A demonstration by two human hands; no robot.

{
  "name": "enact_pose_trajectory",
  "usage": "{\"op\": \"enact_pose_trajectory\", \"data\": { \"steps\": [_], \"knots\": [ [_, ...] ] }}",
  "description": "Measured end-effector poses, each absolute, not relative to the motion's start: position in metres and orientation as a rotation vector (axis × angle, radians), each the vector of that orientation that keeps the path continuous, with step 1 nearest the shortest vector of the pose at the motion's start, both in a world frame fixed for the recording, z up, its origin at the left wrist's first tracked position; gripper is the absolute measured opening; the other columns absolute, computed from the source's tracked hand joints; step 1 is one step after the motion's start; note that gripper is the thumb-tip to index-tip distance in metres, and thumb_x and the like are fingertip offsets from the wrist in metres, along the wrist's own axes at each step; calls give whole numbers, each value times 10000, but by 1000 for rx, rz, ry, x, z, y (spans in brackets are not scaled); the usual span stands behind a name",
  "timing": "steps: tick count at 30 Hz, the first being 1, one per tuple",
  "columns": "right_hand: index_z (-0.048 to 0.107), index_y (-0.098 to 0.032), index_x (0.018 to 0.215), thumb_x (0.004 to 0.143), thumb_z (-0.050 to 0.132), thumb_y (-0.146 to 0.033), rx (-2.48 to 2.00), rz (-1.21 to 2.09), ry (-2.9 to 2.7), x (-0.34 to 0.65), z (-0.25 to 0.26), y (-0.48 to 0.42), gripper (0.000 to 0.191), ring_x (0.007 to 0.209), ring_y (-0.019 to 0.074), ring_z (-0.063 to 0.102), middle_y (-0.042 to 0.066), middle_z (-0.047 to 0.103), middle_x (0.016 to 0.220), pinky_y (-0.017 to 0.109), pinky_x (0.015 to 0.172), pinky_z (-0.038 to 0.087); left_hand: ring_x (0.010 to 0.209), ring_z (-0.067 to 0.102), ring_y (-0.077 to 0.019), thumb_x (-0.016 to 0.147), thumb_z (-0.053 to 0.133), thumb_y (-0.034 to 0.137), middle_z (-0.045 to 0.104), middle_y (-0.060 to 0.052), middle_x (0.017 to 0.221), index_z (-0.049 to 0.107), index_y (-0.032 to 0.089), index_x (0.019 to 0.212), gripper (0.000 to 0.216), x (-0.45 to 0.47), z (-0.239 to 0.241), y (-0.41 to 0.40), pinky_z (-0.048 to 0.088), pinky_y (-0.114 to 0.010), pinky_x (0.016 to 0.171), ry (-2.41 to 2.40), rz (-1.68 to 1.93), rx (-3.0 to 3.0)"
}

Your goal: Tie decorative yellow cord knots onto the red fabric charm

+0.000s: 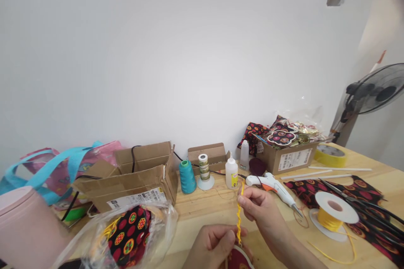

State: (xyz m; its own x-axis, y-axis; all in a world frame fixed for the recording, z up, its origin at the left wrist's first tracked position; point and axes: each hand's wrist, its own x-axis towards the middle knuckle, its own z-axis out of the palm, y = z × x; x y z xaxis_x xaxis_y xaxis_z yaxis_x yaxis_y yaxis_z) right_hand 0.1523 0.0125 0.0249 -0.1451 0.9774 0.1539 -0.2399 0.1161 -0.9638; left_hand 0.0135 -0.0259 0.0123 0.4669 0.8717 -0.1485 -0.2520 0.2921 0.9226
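Observation:
Between my hands a braided yellow cord (239,218) runs upright. The fingertips of my right hand (260,208) pinch it near its upper end. Lower down, my left hand (217,243) is closed around a dark red patterned fabric piece (238,259) with a pale edge, where the cord's lower end meets it. The bottom of that piece lies outside the picture. Just beyond my right hand lies a white hot glue gun (274,187) with an orange trigger. A spool of yellow cord (331,216) stands to the right, its loose end on the table.
Black scissors (356,199) lie on patterned fabric (366,187) at the right. A filled cardboard box (295,157), yellow tape (330,156), a glue bottle (231,172) and a teal thread cone (187,177) stand behind. Leftward are an open box (135,180), a plastic bag (164,222) and a pink container (28,227).

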Motion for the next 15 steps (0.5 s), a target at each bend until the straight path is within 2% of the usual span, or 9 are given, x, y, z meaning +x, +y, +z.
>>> {"op": "enact_pose_trajectory", "data": {
  "steps": [3, 5, 7, 11, 15],
  "knots": [
    [471, -155, 500, 631, 606, -330, -841, 1340, -1219, 152, 23, 13, 256, 415, 48, 244, -62, 336, 500, 201, 396, 153, 349, 363, -29, 603, 577, 461, 499, 25, 451, 639, 116, 662, 356, 13, 20, -27, 215, -154, 375, 816, 804, 1079],
    [471, -155, 500, 625, 610, -335, -825, 1354, -1232, 151, 22, 13, 259, 417, 47, 249, -60, 347, 510, 201, 396, 157, 342, 323, -23, 581, 605, 441, 443, 45, 431, 645, 121, 619, 325, 13, 23, -27, 192, -162, 368, 860, 799, 1077],
    [471, -155, 498, 623, 610, -339, -818, 1361, -1247, 150, 21, 14, 262, 419, 47, 252, -58, 354, 515, 201, 396, 163, 398, 393, -43, 529, 659, 400, 477, 23, 518, 653, 124, 577, 281, 13, 23, -27, 249, -170, 393, 839, 861, 1012],
    [478, -156, 496, 609, 616, -351, -833, 1347, -1244, 150, 23, 14, 264, 415, 48, 248, -59, 352, 506, 199, 390, 174, 596, 507, -125, 451, 723, 283, 522, -29, 678, 653, 121, 489, 180, 11, 15, -22, 375, -225, 546, 797, 1042, 929],
    [501, -152, 482, 579, 636, -337, -868, 1239, -1285, 150, 26, 14, 248, 442, 58, 291, -49, 380, 516, 196, 402, 216, 562, 494, -109, 443, 720, 235, 537, -20, 659, 620, 126, 434, 148, 7, 10, -17, 375, -218, 535, 982, 1164, 980]
  ]
}}
